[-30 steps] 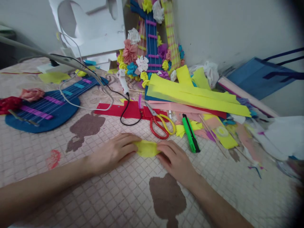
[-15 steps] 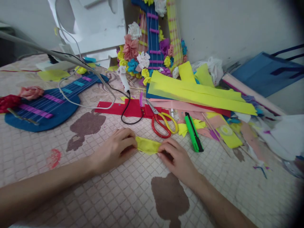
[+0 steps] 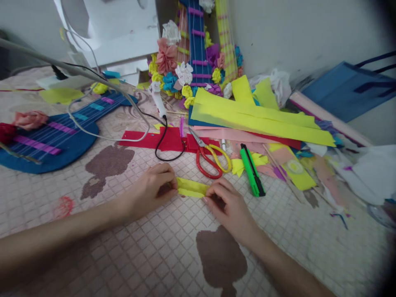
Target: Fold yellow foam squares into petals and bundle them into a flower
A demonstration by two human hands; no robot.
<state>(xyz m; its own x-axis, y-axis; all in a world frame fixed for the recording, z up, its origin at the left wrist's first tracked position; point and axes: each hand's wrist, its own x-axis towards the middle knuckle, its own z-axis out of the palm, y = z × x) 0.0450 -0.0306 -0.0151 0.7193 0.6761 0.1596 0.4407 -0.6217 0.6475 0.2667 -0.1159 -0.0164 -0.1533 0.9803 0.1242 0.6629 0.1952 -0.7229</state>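
yellow strip [image 3: 192,188] folded flat on the tablecloth [image 3: 130,255], pinched at both ends | left hand [image 3: 151,190] fingers closed on its left end, right hand [image 3: 227,204] closed on the right | scissors [image 3: 210,159] and green cutter [image 3: 252,170] just behind | uneven pull could skew your fold or tear it, I reckon

The yellow paper piece [image 3: 192,188] is now folded into a narrower, flatter strip than a second ago. The left hand [image 3: 151,190] and right hand [image 3: 229,204] pinch its ends, fingers curled tighter at 9 and 3 o'clock.
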